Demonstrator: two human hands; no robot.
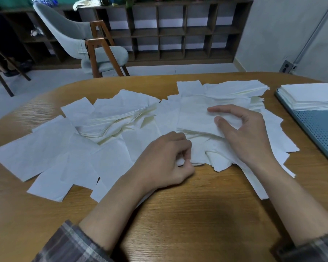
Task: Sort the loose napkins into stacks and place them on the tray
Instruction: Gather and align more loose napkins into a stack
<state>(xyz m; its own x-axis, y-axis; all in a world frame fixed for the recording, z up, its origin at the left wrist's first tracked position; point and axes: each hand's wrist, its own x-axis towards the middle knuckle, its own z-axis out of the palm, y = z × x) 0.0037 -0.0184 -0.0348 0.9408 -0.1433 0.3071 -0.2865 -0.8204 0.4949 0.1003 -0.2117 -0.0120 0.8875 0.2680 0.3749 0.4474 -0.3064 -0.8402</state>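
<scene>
Nearest, on the wood-grain table (197,214), the left hand (165,159) is curled, thumb and fingers pinching the limp edge of a rumpled napkin (199,154) just beyond its knuckles. Thin, soft paper like this probably tears or drags its neighbours, so it is best lifted gently by one corner, one sheet at a time, and laid square. Just past that hand and to its right, the right hand (244,129) arches over a half-squared pile (193,118), thumb and forefinger apart, fingertips on the top sheet. Whether it grips or only steadies, I cannot tell. It should pin the pile flat while edges are lined up. Left of both hands the loose napkins (51,146) sprawl, white, matte, faintly embossed, overlapping at all angles. Well to the right of the right hand lies the grey-blue perforated tray (318,127), bearing a neat, crisp-edged stack (311,95).
</scene>
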